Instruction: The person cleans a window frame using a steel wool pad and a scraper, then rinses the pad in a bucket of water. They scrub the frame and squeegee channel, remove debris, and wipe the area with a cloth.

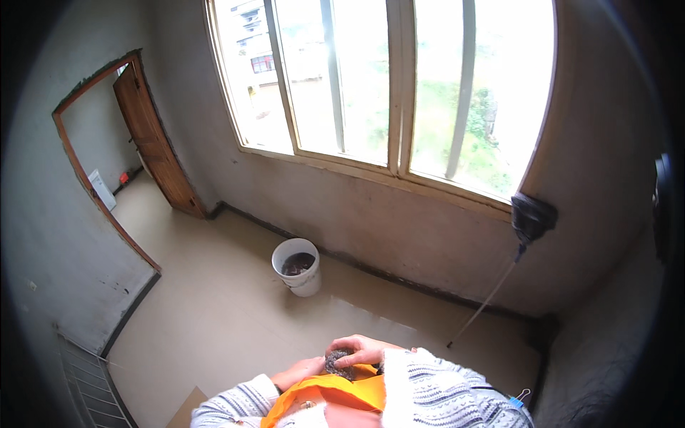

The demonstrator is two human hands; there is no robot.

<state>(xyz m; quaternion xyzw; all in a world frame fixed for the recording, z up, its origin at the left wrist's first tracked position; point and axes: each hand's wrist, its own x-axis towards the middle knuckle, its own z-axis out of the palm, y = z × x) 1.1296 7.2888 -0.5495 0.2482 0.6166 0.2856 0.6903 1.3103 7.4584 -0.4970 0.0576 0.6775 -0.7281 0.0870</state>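
In front of my body, my right hand point(357, 350) grips a grey steel-wool scrubber point(339, 364), its fingers curled over the top. My left hand point(306, 369) comes in from the left and meets the scrubber's near side; its fingertips are hidden behind the scrubber and the right hand, so its grip cannot be made out. Just below both hands is the bunched orange cloth of an apron point(326, 382), worn over a white patterned knit sleeve point(439, 380). A white plastic bucket point(307, 286) with dark liquid in it stands on the floor beyond my hands.
A mop point(532, 216) leans head-up against the wall below the window point(401, 171). At left, a wooden door point(155, 144) stands ajar in its frame. A metal rack point(93, 380) sits low at the left, and a cardboard piece point(187, 406) lies near my feet.
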